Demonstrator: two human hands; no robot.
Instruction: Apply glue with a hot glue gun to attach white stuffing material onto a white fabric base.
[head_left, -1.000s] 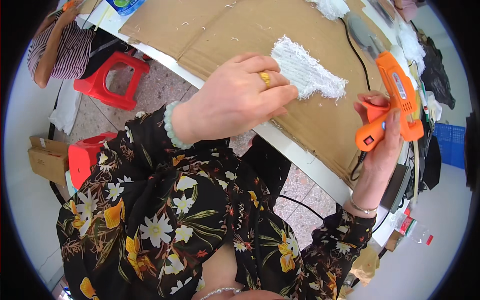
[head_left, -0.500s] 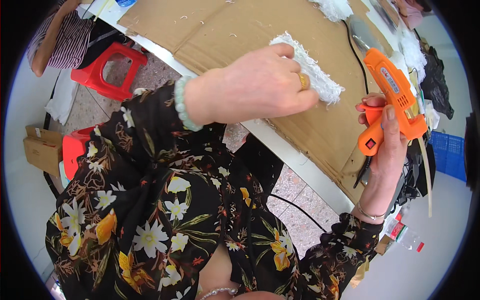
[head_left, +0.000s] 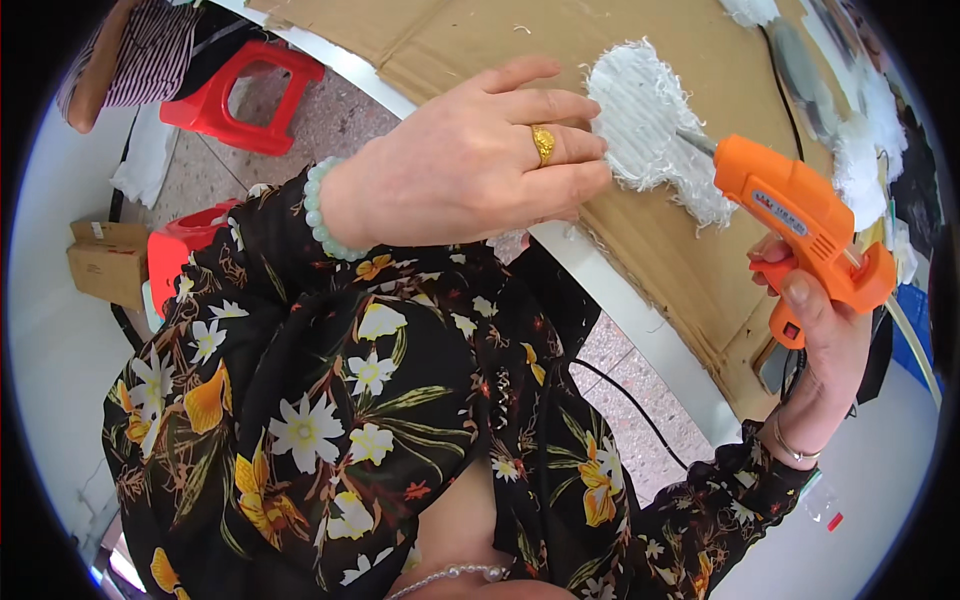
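Note:
My right hand (head_left: 822, 318) is wrapped round the grip of an orange hot glue gun (head_left: 790, 200), with a finger at its trigger. The gun's metal nozzle points left and reaches over a white, fuzzy-edged fabric piece (head_left: 640, 130); whether the tip touches it I cannot tell. This piece lies on brown cardboard, wide at its far left end and narrower toward the right. My left hand (head_left: 470, 160) is open, back upward and fingers spread, with the fingertips at the left edge of the fabric. A pale glue stick (head_left: 915, 350) trails from the back of the gun.
The cardboard sheet (head_left: 690, 290) covers most of the white table (head_left: 610, 330). White fluffy material (head_left: 860, 170) and a black cord (head_left: 783, 95) lie on the right. A red stool (head_left: 245, 100) and a person in a striped top (head_left: 155, 60) are at the left.
My left hand has opened from a curled pose and moved slightly left, uncovering more of the fabric. The glue gun has tilted, its nozzle now over the piece.

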